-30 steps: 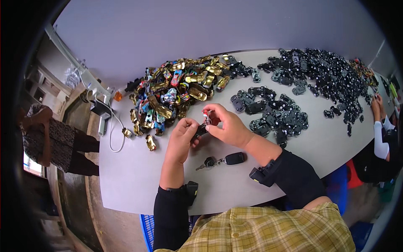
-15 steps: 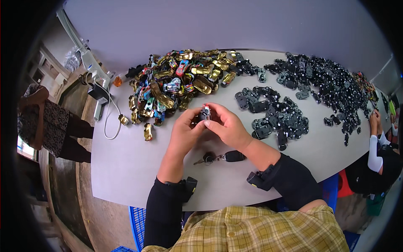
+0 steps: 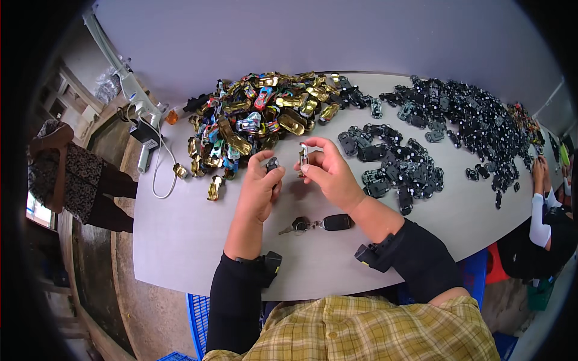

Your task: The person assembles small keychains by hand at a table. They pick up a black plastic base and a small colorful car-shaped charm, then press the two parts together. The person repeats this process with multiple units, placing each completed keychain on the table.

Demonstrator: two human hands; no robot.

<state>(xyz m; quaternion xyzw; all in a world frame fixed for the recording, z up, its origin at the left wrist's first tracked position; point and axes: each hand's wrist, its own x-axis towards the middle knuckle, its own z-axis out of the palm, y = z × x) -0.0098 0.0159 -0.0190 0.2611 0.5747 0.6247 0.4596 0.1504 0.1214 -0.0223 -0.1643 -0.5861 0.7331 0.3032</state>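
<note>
A pale grey table (image 3: 180, 240) stands against a plain grey wall (image 3: 313, 36), above a dark concrete floor (image 3: 90, 253).

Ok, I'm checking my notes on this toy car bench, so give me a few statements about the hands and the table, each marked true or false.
1. The left hand holds a small dark part. True.
2. The right hand lies flat and empty on the table. False: it is raised, pinching a small silvery piece between its fingertips.
3. A key with a black fob lies on the table just near the hands. True.
4. The heap of gold and coloured toy car bodies is to the person's right. False: it lies to the left, and the black parts are to the right.
5. Both hands grip one thing together. False: each holds its own piece, apart.
</note>
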